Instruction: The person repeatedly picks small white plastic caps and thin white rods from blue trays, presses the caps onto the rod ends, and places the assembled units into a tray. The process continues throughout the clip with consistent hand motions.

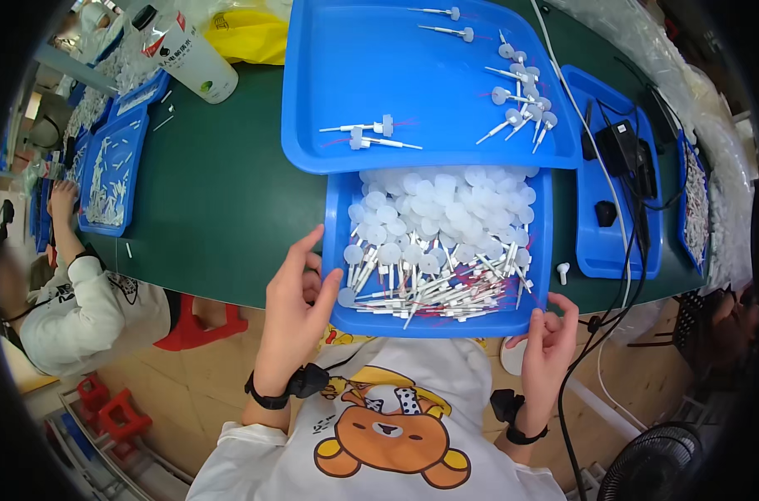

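Note:
In front of me a lower blue tray (544,242) holds a heap of round whitish discs (446,200) at its far side. Many thin white stick-like parts with fine red wires (446,292) lie in its near half. My left hand (296,292) is at the tray's left wall, thumb over the rim and the other fingers along the outside. At the near right corner, my right hand (550,330) has its curled fingers against the rim. Beyond it, an upper blue tray (379,75) overlaps the lower tray's far end and carries several separate disc-ended sticks (521,96).
A blue tray (592,242) with black adapters and cables (621,146) is at right, a white earbud-like piece (563,271) beside it. A bottle (191,63) and a yellow bag (246,35) stand far left. At left, another person's hand (62,200) is near trays of white parts (108,184).

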Demonstrator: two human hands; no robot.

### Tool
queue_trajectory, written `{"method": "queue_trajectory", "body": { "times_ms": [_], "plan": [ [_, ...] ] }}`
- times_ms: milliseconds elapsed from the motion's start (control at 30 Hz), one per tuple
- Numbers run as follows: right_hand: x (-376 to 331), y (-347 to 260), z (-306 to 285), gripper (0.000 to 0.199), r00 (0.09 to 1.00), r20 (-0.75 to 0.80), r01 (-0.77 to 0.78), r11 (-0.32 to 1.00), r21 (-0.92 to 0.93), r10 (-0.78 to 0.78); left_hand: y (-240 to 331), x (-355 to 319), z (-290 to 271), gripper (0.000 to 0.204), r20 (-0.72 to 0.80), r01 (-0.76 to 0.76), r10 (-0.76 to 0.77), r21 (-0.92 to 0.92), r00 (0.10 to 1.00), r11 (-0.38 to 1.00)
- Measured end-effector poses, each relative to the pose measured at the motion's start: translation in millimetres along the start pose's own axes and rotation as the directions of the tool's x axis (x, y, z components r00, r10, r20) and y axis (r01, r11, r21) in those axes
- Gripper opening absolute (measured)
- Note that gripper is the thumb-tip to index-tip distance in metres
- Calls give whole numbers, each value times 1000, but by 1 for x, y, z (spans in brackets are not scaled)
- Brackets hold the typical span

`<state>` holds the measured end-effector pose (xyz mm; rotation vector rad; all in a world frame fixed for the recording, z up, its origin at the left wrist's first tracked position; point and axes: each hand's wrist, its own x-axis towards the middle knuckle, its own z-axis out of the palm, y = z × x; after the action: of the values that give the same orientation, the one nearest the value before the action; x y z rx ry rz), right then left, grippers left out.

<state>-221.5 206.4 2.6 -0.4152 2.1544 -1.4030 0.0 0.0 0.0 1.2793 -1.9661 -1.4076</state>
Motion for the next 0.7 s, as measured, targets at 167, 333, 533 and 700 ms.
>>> {"method": "queue_trajectory", "body": {
  "times_ms": [167, 333, 533, 700],
  "plan": [
    [0, -16, 6, 28, 990, -125, 12, 941, -339, -58, 3, 0, 4, 52, -4, 56, -58, -157, 998, 986],
    [-7, -47, 15, 19, 921, -82, 233, 709, -665, -380, 8, -1, 2, 50, -15, 26, -27, -63, 1000, 998],
    [22, -60, 57, 30, 541, 588, 840, 362, -403, -601, 31, 5, 3, 49, -111, -210, 281, 425, 953, 881],
    [26, -55, 68, 34, 532, 677, 846, 333, -415, -509, 38, 12, 14, 45, 117, -425, 419, 448, 900, 787]
  ]
}}
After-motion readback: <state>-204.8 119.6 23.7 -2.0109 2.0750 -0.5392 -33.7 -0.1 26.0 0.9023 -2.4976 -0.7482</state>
